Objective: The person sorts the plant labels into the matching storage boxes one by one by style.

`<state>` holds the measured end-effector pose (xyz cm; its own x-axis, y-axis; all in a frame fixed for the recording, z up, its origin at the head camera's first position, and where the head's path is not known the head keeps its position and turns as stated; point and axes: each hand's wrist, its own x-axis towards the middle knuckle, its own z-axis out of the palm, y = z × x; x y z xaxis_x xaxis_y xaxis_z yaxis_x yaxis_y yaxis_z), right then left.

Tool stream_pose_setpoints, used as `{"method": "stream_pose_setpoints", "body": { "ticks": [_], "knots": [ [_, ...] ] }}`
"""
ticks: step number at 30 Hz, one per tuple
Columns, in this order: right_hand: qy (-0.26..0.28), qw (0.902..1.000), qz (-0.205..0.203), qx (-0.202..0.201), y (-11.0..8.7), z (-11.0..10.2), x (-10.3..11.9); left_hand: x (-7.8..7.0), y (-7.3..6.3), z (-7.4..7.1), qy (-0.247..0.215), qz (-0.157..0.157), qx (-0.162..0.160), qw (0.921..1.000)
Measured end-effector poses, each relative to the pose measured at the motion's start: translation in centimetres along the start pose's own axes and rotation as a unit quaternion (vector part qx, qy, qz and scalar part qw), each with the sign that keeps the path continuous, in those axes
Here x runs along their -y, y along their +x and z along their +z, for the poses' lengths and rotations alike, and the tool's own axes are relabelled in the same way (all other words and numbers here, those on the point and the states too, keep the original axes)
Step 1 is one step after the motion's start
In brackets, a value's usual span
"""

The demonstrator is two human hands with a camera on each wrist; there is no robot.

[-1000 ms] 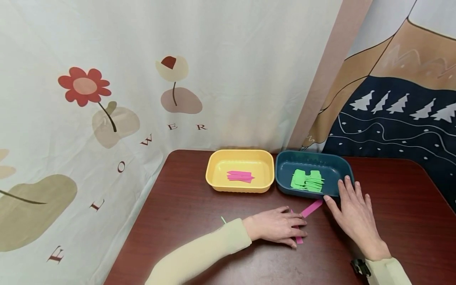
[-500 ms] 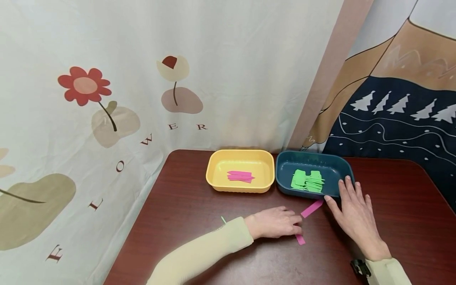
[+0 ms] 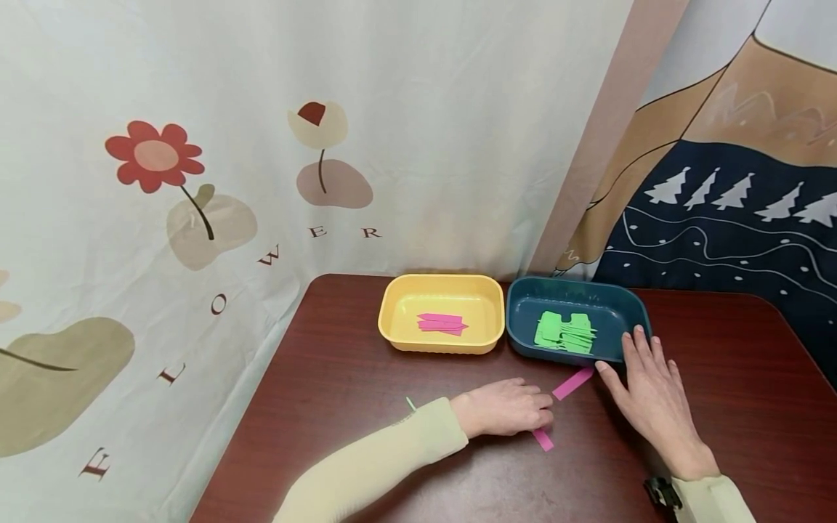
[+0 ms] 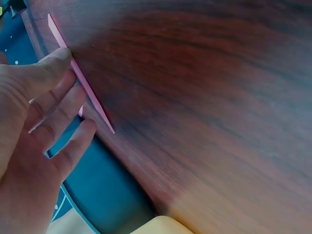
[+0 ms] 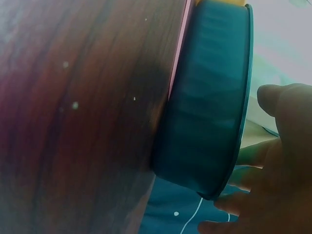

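Observation:
My left hand point(image 3: 506, 408) is low over the table, thumb and fingers pinching a pink plant label point(image 4: 92, 95), a flat strip with a pointed end. In the head view only the label's lower end shows below the fingers. A second pink label point(image 3: 572, 383) lies slantwise on the wood, its far end reaching the front of the dark teal tray point(image 3: 617, 312). At that tray's right front corner, my right hand point(image 3: 657, 399) has straight, spread fingers at the rim. Several green T-shaped labels point(image 3: 565, 334) are heaped inside the tray.
A yellow tray point(image 3: 395, 316) with several pink labels point(image 3: 441, 324) stands left of the teal one, side by side. Part of a thin green piece point(image 3: 410, 403) shows beside my left sleeve. A printed curtain point(image 3: 445, 145) hangs behind the brown table point(image 3: 340, 363).
My left fingers, spread over the pink label earlier, have drawn together and now pinch it. The label has turned, its lower end shifting slightly left. My right hand stays in place.

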<state>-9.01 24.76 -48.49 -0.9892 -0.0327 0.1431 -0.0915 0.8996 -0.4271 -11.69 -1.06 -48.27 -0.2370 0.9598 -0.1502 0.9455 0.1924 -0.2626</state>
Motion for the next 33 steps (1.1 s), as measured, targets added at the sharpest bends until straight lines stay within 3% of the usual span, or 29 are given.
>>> {"method": "stream_pose_setpoints", "body": {
  "ticks": [15, 28, 33],
  "knots": [
    [-0.001, 1.0000, 0.003, -0.004, -0.1, 0.1, -0.3, 0.0, 0.2, -0.3, -0.036, -0.008, 0.017, 0.9992],
    [-0.008, 0.9999, 0.007, 0.007, 0.0, 0.1, -0.5, -0.2, -1.0, 0.2, -0.028, -0.003, -0.004, 0.9996],
    [-0.004, 1.0000, -0.003, -0.004, 0.0, 0.0, -0.1, 0.1, -1.9, -0.3, -0.021, -0.022, -0.023, 0.9993]
  ]
}}
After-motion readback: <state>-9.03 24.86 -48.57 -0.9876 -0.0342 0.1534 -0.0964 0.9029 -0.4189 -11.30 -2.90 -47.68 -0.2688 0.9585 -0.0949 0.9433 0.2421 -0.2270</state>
